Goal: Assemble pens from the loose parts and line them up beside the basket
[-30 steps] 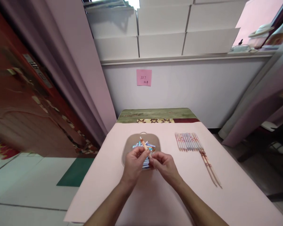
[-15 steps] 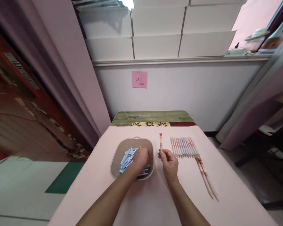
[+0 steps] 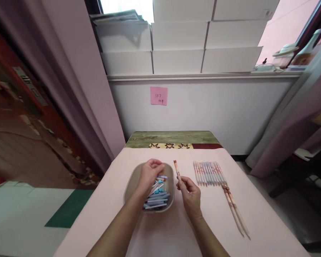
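Note:
My right hand (image 3: 189,191) holds a thin patterned pencil (image 3: 177,168) upright by its lower end, just right of a beige tray (image 3: 131,183). The tray holds several small blue sticks (image 3: 156,198). My left hand (image 3: 149,172) reaches into the tray over its far part, fingers curled among the blue sticks; whether it grips one is hidden. To the right, a row of several patterned pencils (image 3: 208,172) lies side by side on the pink table cover (image 3: 256,221).
Two longer pencils (image 3: 237,216) lie angled toward the table's right front. A green patterned cloth (image 3: 173,139) covers the table's far end. A pink sticky note (image 3: 158,95) is on the white wall. A purple curtain (image 3: 80,82) hangs left; white boxes (image 3: 179,35) stack on the sill.
My hands came apart: the right took the pencil out to the tray's right side, and the left went down into the tray, then shifted toward its far rim.

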Demonstrator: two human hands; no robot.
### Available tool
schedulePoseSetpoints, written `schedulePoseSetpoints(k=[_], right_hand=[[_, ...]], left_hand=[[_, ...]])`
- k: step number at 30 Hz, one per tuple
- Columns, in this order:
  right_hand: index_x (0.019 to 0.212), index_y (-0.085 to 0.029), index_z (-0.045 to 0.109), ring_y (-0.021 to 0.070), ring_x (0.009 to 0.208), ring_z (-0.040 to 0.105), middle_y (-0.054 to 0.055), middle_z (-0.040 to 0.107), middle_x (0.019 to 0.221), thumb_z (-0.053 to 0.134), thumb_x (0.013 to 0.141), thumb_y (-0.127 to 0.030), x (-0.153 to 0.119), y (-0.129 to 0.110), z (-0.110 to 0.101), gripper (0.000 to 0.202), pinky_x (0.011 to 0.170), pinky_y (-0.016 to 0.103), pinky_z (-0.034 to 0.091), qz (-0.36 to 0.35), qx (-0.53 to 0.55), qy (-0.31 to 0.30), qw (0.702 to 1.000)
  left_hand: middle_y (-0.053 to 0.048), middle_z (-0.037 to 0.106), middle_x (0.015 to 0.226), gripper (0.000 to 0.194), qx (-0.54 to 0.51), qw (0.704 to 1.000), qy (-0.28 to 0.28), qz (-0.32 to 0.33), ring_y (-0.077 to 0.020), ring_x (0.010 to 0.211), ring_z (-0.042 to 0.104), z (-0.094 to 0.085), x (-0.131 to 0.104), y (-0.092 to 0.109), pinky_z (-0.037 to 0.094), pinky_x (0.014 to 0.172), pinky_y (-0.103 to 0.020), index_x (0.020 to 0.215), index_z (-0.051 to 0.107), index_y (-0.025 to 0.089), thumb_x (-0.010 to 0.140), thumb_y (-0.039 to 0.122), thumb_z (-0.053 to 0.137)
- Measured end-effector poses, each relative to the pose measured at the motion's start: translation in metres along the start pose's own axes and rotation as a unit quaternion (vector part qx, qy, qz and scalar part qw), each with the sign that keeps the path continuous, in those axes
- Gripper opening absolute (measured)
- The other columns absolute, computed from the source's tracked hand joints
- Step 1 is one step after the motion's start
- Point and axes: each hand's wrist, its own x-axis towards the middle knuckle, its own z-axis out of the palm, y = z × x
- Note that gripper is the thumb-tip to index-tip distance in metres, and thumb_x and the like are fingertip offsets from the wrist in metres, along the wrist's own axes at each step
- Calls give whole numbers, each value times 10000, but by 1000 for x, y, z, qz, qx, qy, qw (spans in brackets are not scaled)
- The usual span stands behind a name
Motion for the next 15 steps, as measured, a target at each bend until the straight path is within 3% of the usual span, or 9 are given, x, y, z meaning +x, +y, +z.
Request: schedulePoseSetpoints(k=[1, 2, 4, 9, 15], right_hand=[[901, -151, 675, 148, 633, 619, 24, 665, 692, 575, 847, -383, -2, -2, 0, 258, 615, 251, 508, -12, -9, -3, 1000], [884, -154, 678, 145, 624, 614, 21, 663, 684, 576, 846, -374, -3, -3, 0, 246, 612, 248, 504, -24, -19, -7, 1000], [864, -157, 680, 140, 610, 607, 16, 664, 677, 574, 845, -355, -6, -4, -1, 225, 608, 244, 499, -45, -41, -18, 998], [864, -161, 672, 143, 607, 603, 14, 660, 670, 556, 856, -346, -10, -3, -1, 219, 601, 246, 493, -66, -58, -35, 996], [858, -163, 666, 139, 601, 599, 7, 657, 663, 564, 855, -332, -10, -2, -2, 197, 604, 240, 484, -76, -65, -37, 994]], left_hand=[[-80, 702, 870, 211, -158, 987, 10, -21, -159, 724, 657, -3, -2, 9, 507, 705, -294, 893, 623, 170, 745, 312, 671], [-82, 707, 896, 286, -290, 956, 17, -38, -159, 741, 664, -5, -6, 17, 517, 735, -305, 926, 625, 171, 694, 298, 734], [-90, 714, 891, 362, -408, 910, 22, -63, -157, 761, 670, -6, -14, 29, 525, 770, -300, 969, 648, 154, 644, 233, 787], [-99, 717, 864, 309, -478, 873, -4, -100, -157, 777, 670, 1, -28, 33, 535, 766, -277, 942, 687, 121, 649, 156, 778], [-91, 719, 841, 301, -479, 872, -5, -97, -152, 757, 668, 0, -27, 29, 536, 760, -278, 937, 700, 117, 651, 162, 780]])
